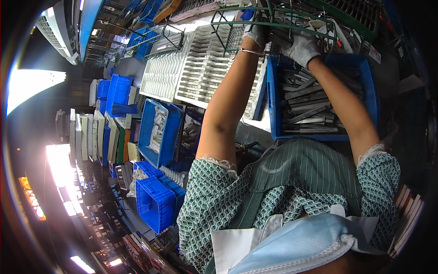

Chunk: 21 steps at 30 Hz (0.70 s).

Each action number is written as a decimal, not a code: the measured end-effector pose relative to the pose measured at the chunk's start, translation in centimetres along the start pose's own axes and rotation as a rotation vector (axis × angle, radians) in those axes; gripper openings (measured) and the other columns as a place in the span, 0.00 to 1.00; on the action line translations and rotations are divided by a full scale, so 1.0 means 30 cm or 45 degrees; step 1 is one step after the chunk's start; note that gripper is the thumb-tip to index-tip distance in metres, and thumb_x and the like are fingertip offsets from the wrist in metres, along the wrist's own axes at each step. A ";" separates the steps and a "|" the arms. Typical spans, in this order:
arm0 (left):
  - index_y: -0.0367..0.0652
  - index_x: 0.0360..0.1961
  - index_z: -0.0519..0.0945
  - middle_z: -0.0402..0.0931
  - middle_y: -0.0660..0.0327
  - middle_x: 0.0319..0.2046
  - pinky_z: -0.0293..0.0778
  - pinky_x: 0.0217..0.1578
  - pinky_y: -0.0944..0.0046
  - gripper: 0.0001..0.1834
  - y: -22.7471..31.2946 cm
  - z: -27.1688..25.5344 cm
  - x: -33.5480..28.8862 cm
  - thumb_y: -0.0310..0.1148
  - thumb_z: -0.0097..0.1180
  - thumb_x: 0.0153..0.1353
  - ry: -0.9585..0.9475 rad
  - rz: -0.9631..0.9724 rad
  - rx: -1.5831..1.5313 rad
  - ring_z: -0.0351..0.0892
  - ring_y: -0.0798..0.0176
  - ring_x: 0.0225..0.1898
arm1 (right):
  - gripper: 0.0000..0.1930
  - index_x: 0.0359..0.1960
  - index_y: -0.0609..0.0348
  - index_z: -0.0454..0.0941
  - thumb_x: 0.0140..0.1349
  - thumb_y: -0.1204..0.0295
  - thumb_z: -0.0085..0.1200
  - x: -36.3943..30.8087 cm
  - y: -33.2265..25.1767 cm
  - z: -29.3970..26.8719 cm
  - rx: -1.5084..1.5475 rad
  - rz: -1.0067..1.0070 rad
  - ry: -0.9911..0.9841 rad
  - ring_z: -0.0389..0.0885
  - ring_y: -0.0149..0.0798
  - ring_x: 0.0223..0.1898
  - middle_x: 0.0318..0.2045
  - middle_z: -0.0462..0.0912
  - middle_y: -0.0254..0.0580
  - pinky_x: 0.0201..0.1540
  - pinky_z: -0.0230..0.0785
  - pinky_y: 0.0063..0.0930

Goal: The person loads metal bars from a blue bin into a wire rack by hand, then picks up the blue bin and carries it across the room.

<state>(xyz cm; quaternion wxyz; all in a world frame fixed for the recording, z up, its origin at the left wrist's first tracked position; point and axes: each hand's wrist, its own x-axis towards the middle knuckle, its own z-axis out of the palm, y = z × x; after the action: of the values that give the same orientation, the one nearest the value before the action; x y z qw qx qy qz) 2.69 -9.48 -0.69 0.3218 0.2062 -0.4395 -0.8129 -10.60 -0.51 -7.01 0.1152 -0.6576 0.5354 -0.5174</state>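
Observation:
My left hand (254,34), in a pale glove, reaches in at the top beside a green wire rack (220,23). The rack's bars and dark shapes hide its fingers. My right hand (303,48), also gloved, is closed against some dark grey pieces between the two hands; what it grips is not clear. Below the right hand is a blue bin (272,98) full of long grey metal strips (306,101), lying at several angles. My right forearm crosses over this bin.
White slotted trays (200,68) lie left of my left forearm. Farther left are a blue bin with pale pieces (145,130), an empty-looking blue crate (155,205) and a row of upright boards (93,132). A dark green slotted rack (360,18) stands at the top right.

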 end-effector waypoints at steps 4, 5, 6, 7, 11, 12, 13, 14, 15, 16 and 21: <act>0.42 0.37 0.72 0.74 0.60 0.26 0.68 0.23 0.64 0.24 0.078 -0.049 -0.147 0.53 0.37 0.59 -0.288 -0.108 -0.258 0.72 0.67 0.28 | 0.16 0.42 0.54 0.72 0.55 0.63 0.42 0.050 -0.239 -0.065 -1.112 0.271 -0.548 0.75 0.39 0.39 0.39 0.76 0.43 0.37 0.70 0.33; 0.42 0.37 0.72 0.74 0.60 0.26 0.68 0.23 0.64 0.24 0.074 -0.029 -0.155 0.53 0.37 0.59 -0.290 -0.111 -0.260 0.72 0.67 0.28 | 0.16 0.42 0.54 0.72 0.55 0.63 0.42 0.044 -0.218 -0.062 -1.114 0.275 -0.549 0.75 0.39 0.39 0.39 0.76 0.43 0.37 0.70 0.33; 0.41 0.34 0.72 0.73 0.60 0.24 0.66 0.21 0.65 0.24 0.059 -0.005 -0.165 0.53 0.38 0.59 -0.017 -0.021 -0.031 0.71 0.67 0.25 | 0.16 0.42 0.54 0.72 0.54 0.63 0.43 0.036 -0.183 -0.056 -1.208 0.109 -0.473 0.75 0.40 0.40 0.40 0.75 0.43 0.38 0.70 0.33; 0.40 0.32 0.73 0.73 0.61 0.23 0.65 0.19 0.66 0.24 0.045 0.051 -0.171 0.52 0.39 0.58 0.238 0.059 0.192 0.70 0.68 0.22 | 0.15 0.42 0.55 0.72 0.53 0.64 0.44 0.020 -0.152 -0.075 -1.311 -0.044 -0.397 0.75 0.41 0.41 0.40 0.74 0.44 0.39 0.70 0.33; 0.38 0.31 0.76 0.75 0.61 0.19 0.61 0.14 0.72 0.21 0.038 0.016 -0.223 0.45 0.40 0.60 0.778 0.415 0.997 0.66 0.71 0.13 | 0.29 0.57 0.46 0.55 0.51 0.66 0.48 0.020 -0.151 -0.107 -0.904 -0.253 -0.265 0.69 0.43 0.47 0.48 0.66 0.49 0.46 0.64 0.36; 0.36 0.31 0.76 0.76 0.58 0.21 0.64 0.20 0.68 0.21 0.044 -0.054 -0.237 0.45 0.41 0.60 0.837 0.416 1.140 0.71 0.66 0.19 | 0.27 0.56 0.45 0.58 0.51 0.69 0.49 0.007 -0.211 -0.118 -0.659 -0.112 -0.340 0.71 0.42 0.43 0.44 0.70 0.46 0.42 0.67 0.35; 0.35 0.31 0.76 0.77 0.55 0.23 0.68 0.27 0.64 0.21 0.050 -0.046 -0.215 0.44 0.41 0.60 0.847 0.410 1.267 0.76 0.60 0.24 | 0.27 0.56 0.45 0.58 0.51 0.69 0.49 -0.015 -0.216 -0.126 -0.676 -0.084 -0.338 0.71 0.42 0.43 0.44 0.70 0.46 0.42 0.67 0.35; 0.37 0.33 0.76 0.77 0.53 0.25 0.69 0.32 0.62 0.19 0.037 -0.030 -0.199 0.43 0.40 0.60 0.772 0.366 1.233 0.76 0.56 0.27 | 0.27 0.55 0.42 0.59 0.50 0.69 0.50 -0.038 -0.212 -0.137 -0.502 -0.305 -0.356 0.72 0.41 0.40 0.40 0.72 0.44 0.38 0.68 0.34; 0.40 0.36 0.76 0.77 0.50 0.29 0.69 0.35 0.60 0.20 0.034 -0.013 -0.176 0.44 0.39 0.60 0.753 0.253 1.439 0.76 0.50 0.32 | 0.27 0.54 0.39 0.61 0.50 0.69 0.50 -0.067 -0.213 -0.150 -0.326 -0.522 -0.368 0.73 0.40 0.37 0.36 0.73 0.42 0.35 0.69 0.33; 0.42 0.36 0.77 0.77 0.52 0.28 0.69 0.32 0.60 0.21 0.049 -0.089 -0.177 0.46 0.37 0.60 0.745 0.411 1.788 0.76 0.52 0.29 | 0.26 0.53 0.37 0.61 0.50 0.68 0.50 -0.100 -0.257 -0.103 -0.651 -0.693 -0.489 0.74 0.40 0.35 0.34 0.73 0.40 0.32 0.70 0.32; 0.43 0.40 0.76 0.75 0.48 0.33 0.68 0.37 0.54 0.30 -0.014 -0.003 -0.140 0.57 0.31 0.58 0.692 0.149 1.971 0.73 0.45 0.39 | 0.15 0.39 0.52 0.71 0.60 0.59 0.36 -0.319 -0.500 -0.139 -0.560 -1.112 -0.862 0.71 0.41 0.23 0.19 0.70 0.43 0.22 0.67 0.27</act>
<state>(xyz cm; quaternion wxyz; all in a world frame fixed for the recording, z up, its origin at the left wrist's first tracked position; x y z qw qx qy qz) 5.58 -6.39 -0.86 0.2254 0.5363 -0.7925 -0.1834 -4.15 15.06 0.08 -0.0829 -0.9538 0.2433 -0.1554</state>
